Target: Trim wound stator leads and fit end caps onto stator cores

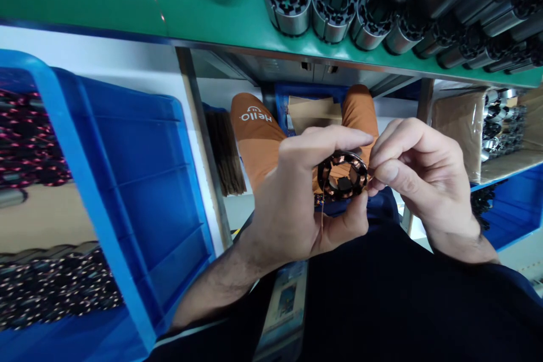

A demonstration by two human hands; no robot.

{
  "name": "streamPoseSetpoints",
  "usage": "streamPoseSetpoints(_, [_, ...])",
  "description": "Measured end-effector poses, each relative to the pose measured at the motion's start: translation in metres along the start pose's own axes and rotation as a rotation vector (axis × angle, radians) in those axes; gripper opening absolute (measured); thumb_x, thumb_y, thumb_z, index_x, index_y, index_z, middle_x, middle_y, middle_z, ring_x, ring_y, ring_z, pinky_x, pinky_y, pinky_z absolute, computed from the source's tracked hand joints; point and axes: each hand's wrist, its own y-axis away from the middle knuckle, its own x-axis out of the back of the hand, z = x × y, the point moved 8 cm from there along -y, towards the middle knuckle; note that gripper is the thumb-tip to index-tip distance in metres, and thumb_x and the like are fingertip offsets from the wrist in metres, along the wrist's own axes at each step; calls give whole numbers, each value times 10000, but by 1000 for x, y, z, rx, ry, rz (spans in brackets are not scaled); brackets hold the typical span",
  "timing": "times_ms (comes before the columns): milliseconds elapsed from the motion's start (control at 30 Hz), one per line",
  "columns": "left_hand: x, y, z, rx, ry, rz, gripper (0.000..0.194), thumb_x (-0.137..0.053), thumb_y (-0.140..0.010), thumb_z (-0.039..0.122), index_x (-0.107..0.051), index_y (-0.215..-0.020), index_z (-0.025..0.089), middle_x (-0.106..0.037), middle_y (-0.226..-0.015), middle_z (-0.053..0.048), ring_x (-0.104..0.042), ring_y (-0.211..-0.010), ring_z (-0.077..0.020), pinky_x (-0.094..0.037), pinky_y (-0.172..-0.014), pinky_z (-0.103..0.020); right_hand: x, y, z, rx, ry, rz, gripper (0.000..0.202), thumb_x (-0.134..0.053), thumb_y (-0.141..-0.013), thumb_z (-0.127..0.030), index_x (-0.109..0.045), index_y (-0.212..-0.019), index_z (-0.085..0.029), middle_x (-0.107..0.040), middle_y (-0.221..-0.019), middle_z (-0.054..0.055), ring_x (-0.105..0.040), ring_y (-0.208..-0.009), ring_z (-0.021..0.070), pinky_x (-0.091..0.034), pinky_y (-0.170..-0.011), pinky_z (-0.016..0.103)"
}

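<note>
My left hand (297, 198) is wrapped round a motor stator (324, 175), a black slotted ring with copper windings inside, held above my lap with its open end facing up. A thin copper wire (322, 215) hangs from the near left side of the ring. At the stator's right edge, my right hand (411, 175) is closed in a pinch, thumb against forefinger. Whatever lies between those fingertips is too small to make out, though they are close to or touching the rim.
Many metal stator cores (292, 5) stand on the green bench (106, 0) ahead. On the left, a blue crate (139, 169) sits beside stacked wound parts (55, 288). A cardboard box (460, 130) with metal rings (503, 124) is at the right, above a blue bin (517, 209).
</note>
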Motion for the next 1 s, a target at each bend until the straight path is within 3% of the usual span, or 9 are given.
streamPoseSetpoints(200, [-2,-10,3,8,46,31,538,-1069,-888,604,-757,-1237,338,-871,-1269,-24,-831,-1412,-395,-841,-968,-490,3,3,6,19,18,10,135,-873,-1108,-405,-827,-1086,-280,-745,-949,1,-697,-764,138,-641,-693,270])
streamPoseSetpoints(367, [12,0,-17,74,35,18,457,-1049,-963,442,-765,-1296,310,-878,-1271,26,-894,-1166,-262,-825,-979,-412,5,0,10,46,9,0,136,-844,-1111,-410,-813,-1059,-288,-706,-918,13,-666,-772,170,-612,-674,298])
streamPoseSetpoints(533, [21,-2,-11,-246,13,101,514,-1051,-932,341,-775,-1364,306,-905,-1217,60,-909,-935,-201,-811,-870,-306,3,0,10,120,-42,-32,110,-840,-1088,-404,-818,-1085,-295,-729,-966,35,-688,-839,203,-612,-727,338])
streamPoseSetpoints(600, [19,-4,-9,-272,2,100,478,-1034,-950,335,-782,-1355,318,-909,-1214,59,-924,-986,-214,-812,-904,-307,5,0,12,78,-14,25,170,-855,-1071,-449,-798,-1023,-295,-750,-1028,50,-714,-899,224,-665,-803,378])
streamPoseSetpoints(700, [22,-3,-7,-206,41,135,405,-1012,-973,313,-794,-1314,331,-917,-1177,45,-933,-1026,-229,-821,-900,-332,5,0,16,14,-34,62,262,-884,-1041,-484,-749,-944,-281,-811,-1305,88,-790,-1103,269,-729,-988,480])
streamPoseSetpoints(767, [23,0,-8,-145,40,122,398,-1003,-981,298,-796,-1318,351,-924,-1175,41,-937,-1018,-239,-825,-858,-346,0,0,20,-13,-102,16,236,-934,-1001,-450,-766,-1009,-284,-815,-1438,92,-823,-1168,277,-747,-994,478])
streamPoseSetpoints(833, [27,3,-10,-142,2,123,403,-1000,-981,270,-811,-1330,343,-928,-1204,41,-938,-1002,-239,-826,-838,-341,-7,-1,24,-25,-179,-58,359,-1008,-925,-365,-806,-1216,-304,-838,-1402,82,-850,-1094,247,-761,-910,410])
streamPoseSetpoints(900, [31,4,-8,-239,-24,146,413,-1006,-966,271,-831,-1340,292,-931,-1203,39,-932,-935,-216,-811,-783,-297,-12,-1,27,-35,-233,-108,561,-1025,-895,-270,-794,-1405,-310,-863,-1296,60,-858,-987,206,-761,-871,358])
streamPoseSetpoints(1000, [31,5,-8,-350,-49,137,405,-1025,-961,338,-838,-1319,304,-926,-1153,77,-914,-862,-184,-776,-710,-258,-14,-1,30,-47,-224,-98,444,-977,-966,-245,-835,-1383,-297,-879,-1152,33,-871,-937,195,-769,-919,364])
